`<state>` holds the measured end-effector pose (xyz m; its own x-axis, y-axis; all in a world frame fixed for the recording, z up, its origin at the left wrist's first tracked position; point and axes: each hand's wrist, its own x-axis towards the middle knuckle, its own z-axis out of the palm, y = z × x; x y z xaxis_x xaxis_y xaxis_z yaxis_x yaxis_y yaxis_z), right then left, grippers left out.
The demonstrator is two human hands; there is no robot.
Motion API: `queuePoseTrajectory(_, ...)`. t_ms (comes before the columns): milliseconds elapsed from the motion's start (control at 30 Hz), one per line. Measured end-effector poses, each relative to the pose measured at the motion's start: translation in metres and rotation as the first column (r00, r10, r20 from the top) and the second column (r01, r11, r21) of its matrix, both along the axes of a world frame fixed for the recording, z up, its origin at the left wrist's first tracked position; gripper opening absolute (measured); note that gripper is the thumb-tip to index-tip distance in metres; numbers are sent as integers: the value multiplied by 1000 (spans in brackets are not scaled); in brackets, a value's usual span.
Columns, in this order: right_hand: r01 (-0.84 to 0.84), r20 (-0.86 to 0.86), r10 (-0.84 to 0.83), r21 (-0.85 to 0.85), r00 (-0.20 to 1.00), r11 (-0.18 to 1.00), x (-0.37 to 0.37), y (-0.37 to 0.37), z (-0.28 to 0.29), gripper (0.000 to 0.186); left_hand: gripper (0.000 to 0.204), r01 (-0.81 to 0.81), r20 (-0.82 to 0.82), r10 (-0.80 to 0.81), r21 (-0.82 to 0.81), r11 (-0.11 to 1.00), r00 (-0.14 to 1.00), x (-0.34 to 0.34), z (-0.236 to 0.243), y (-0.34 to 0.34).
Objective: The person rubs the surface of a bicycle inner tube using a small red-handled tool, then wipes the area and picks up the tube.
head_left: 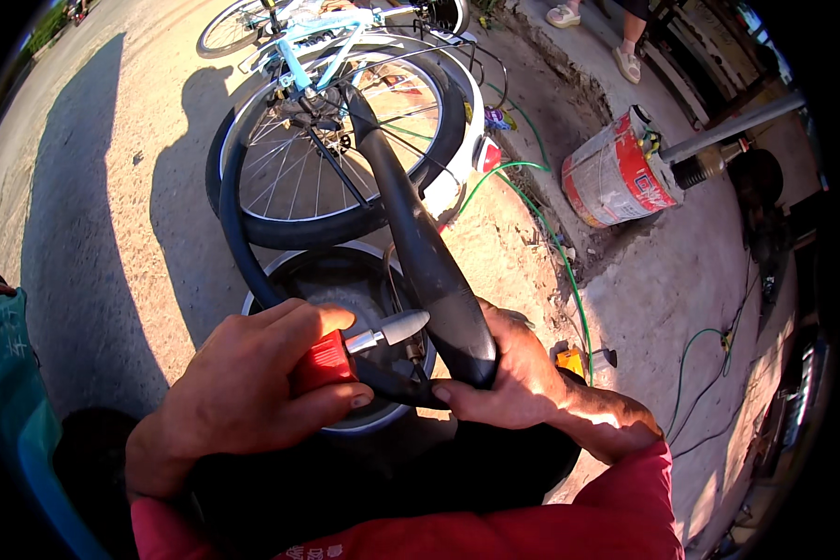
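Dirt ground (112, 233): bicycle wheel (336, 149), basin (345, 280).

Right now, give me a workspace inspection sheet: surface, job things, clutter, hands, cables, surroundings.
Surface: sandy ground, concrete slab on the right.
Job's things: black inner tube pulled from the bicycle wheel; red-handled tool with metal tip at the tube; round basin beneath.
Clutter: red and white can; small yellow object.
Hands: left hand grips the tool; right hand pinches the tube.
Cables: green hose across the slab.
Surroundings: light blue bicycle frame; a bystander's feet at top.
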<state>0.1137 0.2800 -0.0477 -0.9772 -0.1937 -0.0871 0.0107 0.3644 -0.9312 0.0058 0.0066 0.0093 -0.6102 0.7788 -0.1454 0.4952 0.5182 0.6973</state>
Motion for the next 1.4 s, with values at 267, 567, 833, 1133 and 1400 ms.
queuePoseTrajectory(267, 1, 51, -1, 7, 999, 1000, 1, -3, 0, 81, 62, 23, -44, -22, 10, 1000, 999, -1, -4, -1)
queuePoseTrajectory(567, -41, -18, 42, 53, 999, 998, 0, -2, -4, 88, 62, 34, -38, -32, 55, 998, 999, -1, -7, 4)
queuePoseTrajectory(833, -74, 189, 62, 55, 980, 996, -2, -5, -2, 91, 63, 36, -83, -23, 160, 986, 996, 0, -12, 7)
queuePoseTrajectory(1133, -31, -71, 36, 72, 997, 997, -2, 2, -4, 88, 62, -1, -51, 2, 24, 1000, 999, -1, 0, 1)
queuePoseTrajectory(1400, -22, -2, 22, 72, 1000, 997, 1, 0, 1, 83, 63, 5, -5, -5, -23, 1000, 1000, 0, -3, 0)
